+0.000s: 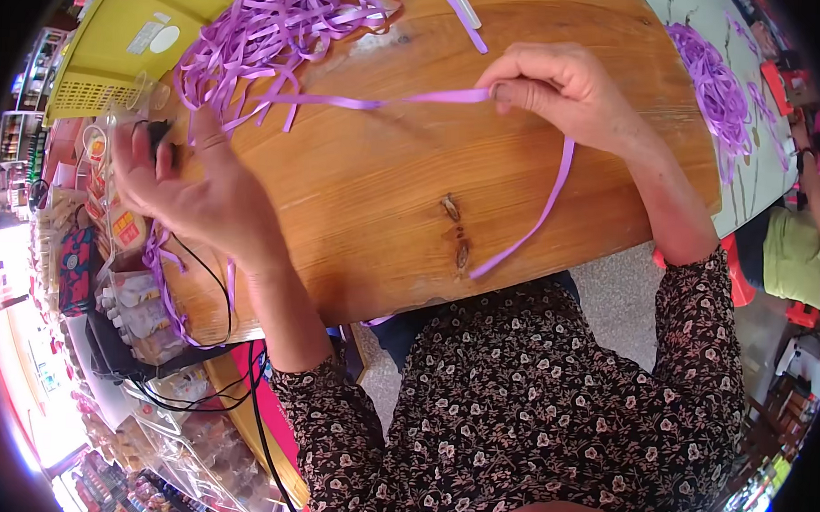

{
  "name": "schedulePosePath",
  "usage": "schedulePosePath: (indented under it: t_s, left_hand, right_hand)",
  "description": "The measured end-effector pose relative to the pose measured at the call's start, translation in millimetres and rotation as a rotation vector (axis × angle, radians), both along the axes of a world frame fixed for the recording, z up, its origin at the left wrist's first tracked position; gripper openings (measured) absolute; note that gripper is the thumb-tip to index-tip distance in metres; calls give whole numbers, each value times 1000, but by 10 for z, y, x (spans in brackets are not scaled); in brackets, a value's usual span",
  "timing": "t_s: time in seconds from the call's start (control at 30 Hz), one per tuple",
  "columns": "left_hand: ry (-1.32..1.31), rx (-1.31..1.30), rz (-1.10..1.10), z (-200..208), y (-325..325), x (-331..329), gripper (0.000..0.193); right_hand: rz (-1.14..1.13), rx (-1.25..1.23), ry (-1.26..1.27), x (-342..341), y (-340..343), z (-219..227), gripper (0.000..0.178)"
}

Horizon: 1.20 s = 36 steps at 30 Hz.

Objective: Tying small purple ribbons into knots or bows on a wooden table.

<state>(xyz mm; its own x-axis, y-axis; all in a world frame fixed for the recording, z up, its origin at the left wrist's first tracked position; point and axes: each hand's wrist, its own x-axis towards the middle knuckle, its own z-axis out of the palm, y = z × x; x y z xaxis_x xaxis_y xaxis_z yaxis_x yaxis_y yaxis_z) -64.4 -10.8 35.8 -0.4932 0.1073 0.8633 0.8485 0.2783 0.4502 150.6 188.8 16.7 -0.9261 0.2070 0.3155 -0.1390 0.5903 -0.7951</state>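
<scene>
My right hand (pixel 564 91) pinches a narrow purple ribbon (pixel 551 203) between thumb and fingertips above the wooden table. One end of it hangs in a curve toward the table's near edge. From the other side of the pinch the ribbon stretches left toward a tangled heap of purple ribbons (pixel 264 30); a blurred stretch makes it hard to tell if it is one piece. My left hand (pixel 189 187) is raised at the table's left side, palm partly up, fingers spread. Nothing shows in its grasp. Behind its fingers lies a small dark object (pixel 157 133).
A yellow plastic basket (pixel 90 50) stands beside the heap on the wooden table (pixel 365 227). More ribbon (pixel 715 86) lies on a white marbled table (pixel 752 179) at right. Loose ribbons and black cables (pixel 253 386) hang at the left edge. Another person (pixel 790 254) is at far right.
</scene>
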Motion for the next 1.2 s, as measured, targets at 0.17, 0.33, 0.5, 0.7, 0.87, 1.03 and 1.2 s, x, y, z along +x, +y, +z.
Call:
schedulePosePath:
  t_s: [0.17, 0.33, 0.5, 0.7, 0.87, 1.03, 1.2]
  left_hand:
    - [-313, -129, -898, -356, 474, 632, 34]
    - [-972, -304, -1022, -334, 563, 933, 18]
    - [-464, -428, -655, -293, 389, 495, 15]
    - [196, -445, -227, -250, 523, 410, 28]
    - [-212, -136, -826, -312, 738, 731, 21]
    - [-1482, -220, -1228, -310, 656, 764, 20]
    - [-1008, -273, -1063, -394, 584, 608, 17]
  right_hand:
    - [81, 123, 73, -38, -131, 40, 11]
    - [-67, 187, 123, 47, -120, 121, 10]
    - [-204, -138, 63, 115, 64, 178, 9]
    - [-182, 229, 79, -14, -18, 87, 9]
    - [-139, 446, 235, -78, -209, 89, 13]
    - [-290, 629, 341, -46, -143, 47, 16]
    - [-283, 540, 270, -16, -75, 13, 15]
